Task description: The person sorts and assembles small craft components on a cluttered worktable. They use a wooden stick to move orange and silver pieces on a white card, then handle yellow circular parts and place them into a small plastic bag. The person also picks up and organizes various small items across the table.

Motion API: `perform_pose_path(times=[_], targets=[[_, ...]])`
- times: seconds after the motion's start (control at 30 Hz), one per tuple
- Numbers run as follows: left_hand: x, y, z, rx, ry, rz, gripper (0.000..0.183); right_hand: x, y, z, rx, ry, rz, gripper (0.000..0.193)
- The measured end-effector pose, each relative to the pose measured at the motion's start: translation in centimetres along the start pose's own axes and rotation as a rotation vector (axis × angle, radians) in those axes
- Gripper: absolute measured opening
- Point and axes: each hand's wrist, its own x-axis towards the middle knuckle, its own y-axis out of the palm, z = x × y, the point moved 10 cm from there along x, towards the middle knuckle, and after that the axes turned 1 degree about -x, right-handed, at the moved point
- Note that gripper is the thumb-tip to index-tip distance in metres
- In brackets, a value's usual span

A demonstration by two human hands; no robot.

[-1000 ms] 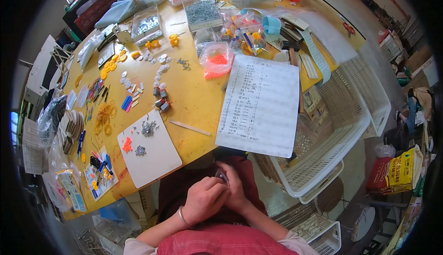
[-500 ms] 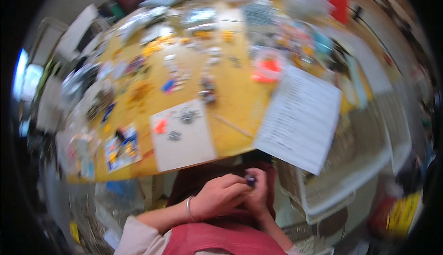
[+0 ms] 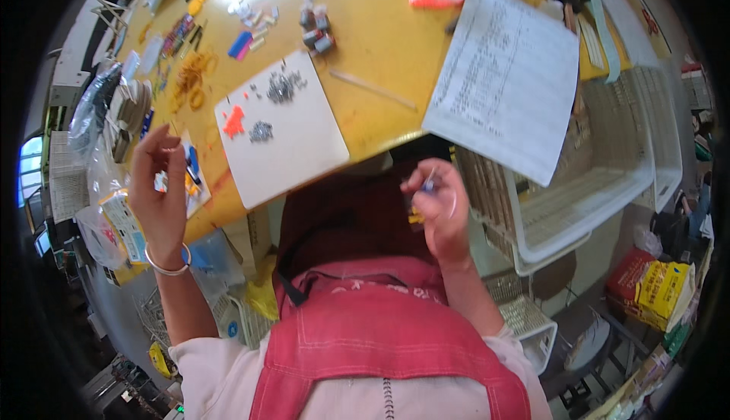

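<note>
A: What's the setting?

B: A yellow bench crowded with small parts, seen from above. A white board lies near its front edge with little heaps of grey metal bits and an orange patch on it. To the right a printed paper sheet hangs over the edge, above a white plastic basket beside the bench.

A: And the hands?

B: The right hand is raised over the lap, below the bench edge. Its grip is clenched on a small part, pinched between thumb and fingertips; something yellow shows just under the fingers. The part is too small to tell its kind.

A: The left?

B: The left hand is lifted well apart from the right, out at the bench's left corner, palm turned inward, fingers loosely curled. Its grip looks released, holding nothing I can see. A bangle sits at the wrist.

A: Anything near it?

B: Clear plastic bags of parts, just behind it.
</note>
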Motion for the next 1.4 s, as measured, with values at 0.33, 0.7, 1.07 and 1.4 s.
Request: perform_pose_path(times=[0.33, 0.7, 1.07, 1.4], targets=[[-1.8, -1.6, 1.4, 0.006, 0.023, -0.022, 0.033, -0.3, 1.8, 0.5, 0.549, 0.108, 0.102, 0.046], [7.1, 2.0, 11.5, 0.036, -0.023, 0.207, 0.012, -0.8, 2.8, 0.2, 0.360, 0.096, 0.038, 0.045], [7.9, 7.7, 10.8, 0.720, 0.353, 0.266, 0.008, -0.1, 3.6, -0.9, 0.351, 0.150, 0.017, 0.043], [8.3, 4.4, 20.3, -0.543, -0.410, 0.262, 0.015, -0.2, 3.2, -0.7, 0.295, 0.100, 0.038, 0.040]])
